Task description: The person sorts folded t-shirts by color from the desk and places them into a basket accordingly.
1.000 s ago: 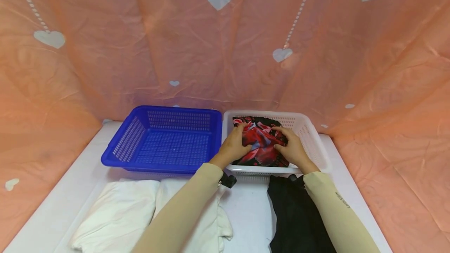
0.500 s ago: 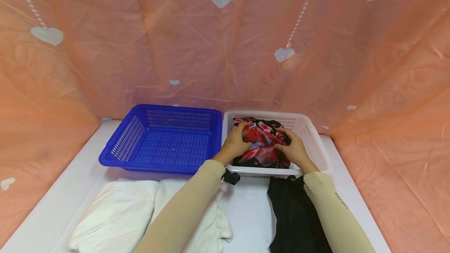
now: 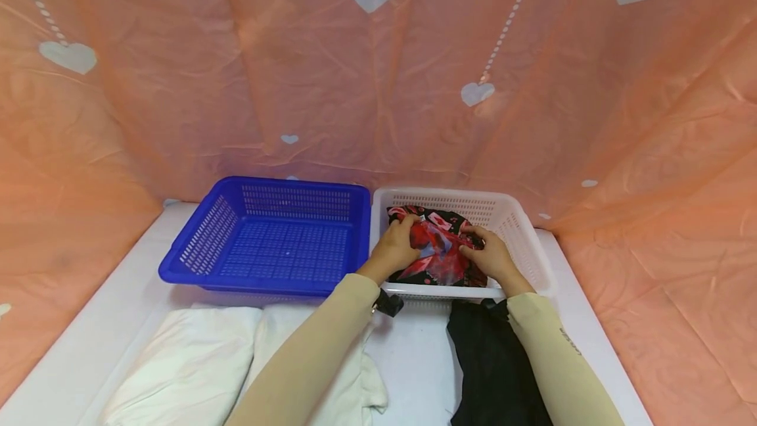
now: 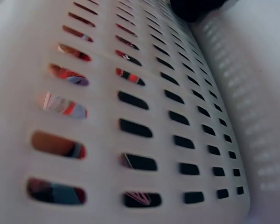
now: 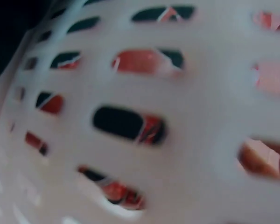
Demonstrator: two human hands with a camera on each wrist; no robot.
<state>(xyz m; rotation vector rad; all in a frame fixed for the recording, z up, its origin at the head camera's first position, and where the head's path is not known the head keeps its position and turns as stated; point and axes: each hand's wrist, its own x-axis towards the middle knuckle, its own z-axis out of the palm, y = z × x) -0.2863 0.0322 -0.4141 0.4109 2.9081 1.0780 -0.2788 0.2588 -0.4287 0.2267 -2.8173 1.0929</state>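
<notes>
A folded dark garment with red and pink floral print (image 3: 440, 255) lies inside the white slotted basket (image 3: 523, 235) in the head view. My left hand (image 3: 395, 250) grips its left side, fingers bent over the cloth and thumb toward the middle. On the opposite side my right hand (image 3: 494, 258) holds the cloth between thumb and fingers. Both wrist views look at the basket's slotted wall (image 4: 102, 112) from close up. Through the slots in the right wrist view, pieces of the printed cloth (image 5: 137, 60) show. The undersides of the garment are hidden.
A blue slotted basket (image 3: 290, 248) stands directly left of the white one. In front lie two folded white garments (image 3: 183, 367) (image 3: 355, 380) and a black garment (image 3: 493, 360) on the white table (image 3: 414, 360). An orange curtain (image 3: 325, 71) with hearts hangs close behind.
The garment's far edge has come slightly nearer, with both hands still on it. The cloth between the hands has bunched a little. The head view has shifted slightly.
</notes>
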